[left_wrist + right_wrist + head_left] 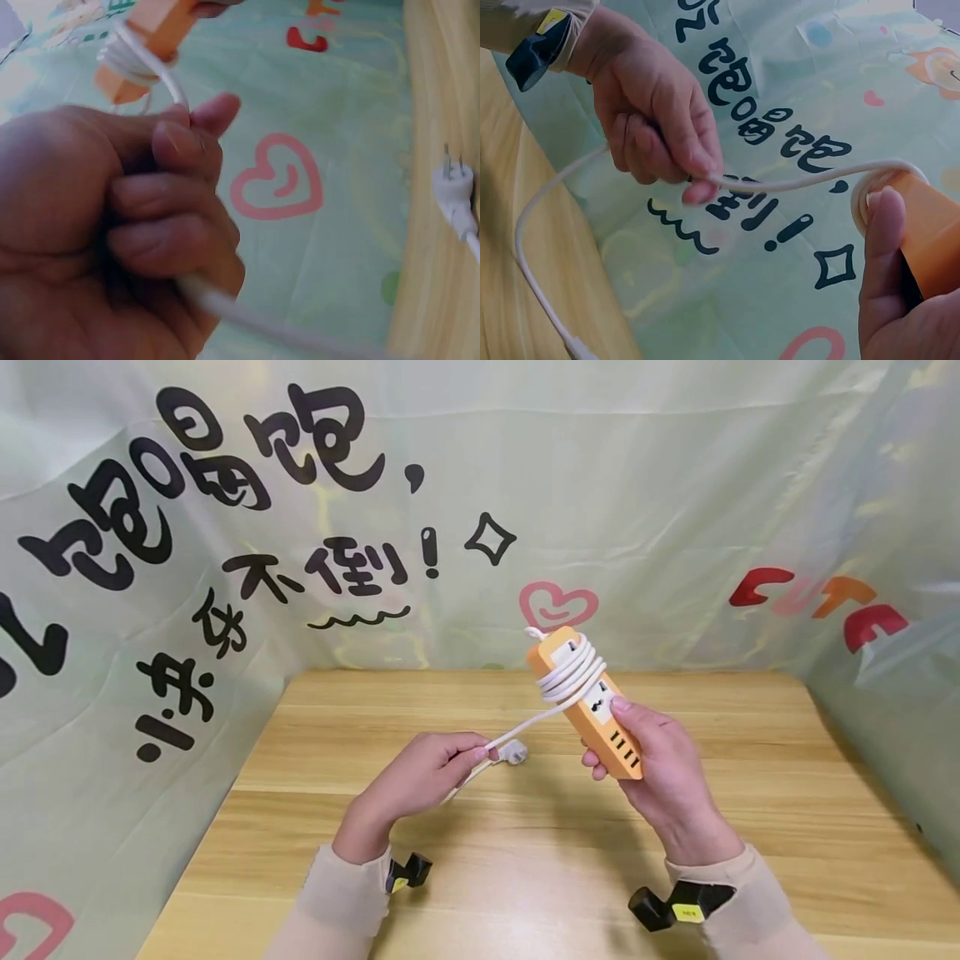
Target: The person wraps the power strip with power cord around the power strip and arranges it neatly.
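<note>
My right hand [663,768] grips the lower end of an orange power strip [626,760], thumb on its face beside the sockets, and holds it tilted above the table. Several turns of white cord [573,672] are wrapped round the strip's upper half. From the coil the cord runs taut to my left hand [427,777], which pinches it between thumb and forefinger; the other fingers curl over the cord in the left wrist view. Past that hand the cord hangs down to a white plug [453,187] lying on the table, prongs showing.
The wooden table [300,843] spreads under both hands. A pale printed cloth [637,510] with black lettering, a pink heart and coloured letters stands behind and along both sides. Each wrist wears a small black camera [678,906].
</note>
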The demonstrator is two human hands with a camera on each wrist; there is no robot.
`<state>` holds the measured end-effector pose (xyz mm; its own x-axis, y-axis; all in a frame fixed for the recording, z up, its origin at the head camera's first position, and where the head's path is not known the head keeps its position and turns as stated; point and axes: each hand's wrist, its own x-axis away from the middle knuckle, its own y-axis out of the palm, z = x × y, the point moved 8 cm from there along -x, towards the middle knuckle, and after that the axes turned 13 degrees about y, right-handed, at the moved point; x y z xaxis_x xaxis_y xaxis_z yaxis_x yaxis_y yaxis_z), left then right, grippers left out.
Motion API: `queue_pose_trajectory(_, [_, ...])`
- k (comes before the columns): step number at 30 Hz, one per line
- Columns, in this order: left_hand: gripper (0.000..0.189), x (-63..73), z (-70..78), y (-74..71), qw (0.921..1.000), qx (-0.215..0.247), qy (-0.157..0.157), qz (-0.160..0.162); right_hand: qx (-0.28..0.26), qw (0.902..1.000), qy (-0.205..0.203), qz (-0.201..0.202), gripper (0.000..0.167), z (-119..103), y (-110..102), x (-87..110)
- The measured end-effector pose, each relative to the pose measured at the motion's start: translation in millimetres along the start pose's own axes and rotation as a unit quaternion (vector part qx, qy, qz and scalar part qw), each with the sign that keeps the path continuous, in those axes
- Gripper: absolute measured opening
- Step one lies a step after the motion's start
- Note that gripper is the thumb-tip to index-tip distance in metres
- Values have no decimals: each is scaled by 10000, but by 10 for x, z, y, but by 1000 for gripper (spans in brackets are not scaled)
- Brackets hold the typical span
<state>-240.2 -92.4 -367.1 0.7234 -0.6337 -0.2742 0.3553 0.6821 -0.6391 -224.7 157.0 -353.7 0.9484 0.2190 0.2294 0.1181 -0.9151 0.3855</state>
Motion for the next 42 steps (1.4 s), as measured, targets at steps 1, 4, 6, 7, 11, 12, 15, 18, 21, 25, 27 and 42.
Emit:
queue_pose_trajectory(1, [21,-9,-20,5,9999,-137,-93,9,30,10000,19,-89,30,7,19,1])
queue_pose_trajectory(4, [22,-21,-90,-12,9981,-287,-496,212,95,9993,90,-342,28,30,67,6])
queue_pose_trajectory(6, [29,-24,-149,-38,9958,-344,-734,420,160,9983,136,-543,28,39,101,14])
queue_pose_trajectory(7, [34,-25,-178,-48,9947,-346,-829,507,206,9974,168,-662,29,45,121,18])
queue_pose_trajectory(11, [46,-32,-281,-37,9937,-200,-982,502,465,9918,237,-1166,32,63,198,39])
queue_pose_trajectory(12, [44,-31,-297,-20,9943,-64,-989,405,517,9898,243,-1307,33,65,216,45])
queue_pose_trajectory(15, [34,-24,-314,24,9955,295,-893,86,613,9836,173,-1685,35,53,258,66])
queue_pose_trajectory(18, [26,-18,-307,12,9962,476,-727,17,635,9780,148,-1980,37,47,287,88])
queue_pose_trajectory(21, [28,-15,-341,-28,9959,458,-765,176,739,9708,156,-2279,37,63,331,109])
queue_pose_trajectory(25, [34,-3,-429,-49,9926,334,-1116,330,1047,9587,194,-2638,35,124,403,135])
queue_pose_trajectory(27, [35,5,-455,-40,9913,279,-1246,331,1249,9537,246,-2726,32,166,435,143])
queue_pose_trajectory(42, [24,20,-344,-45,9944,-149,-1029,162,3429,9024,901,-2449,20,425,451,155])
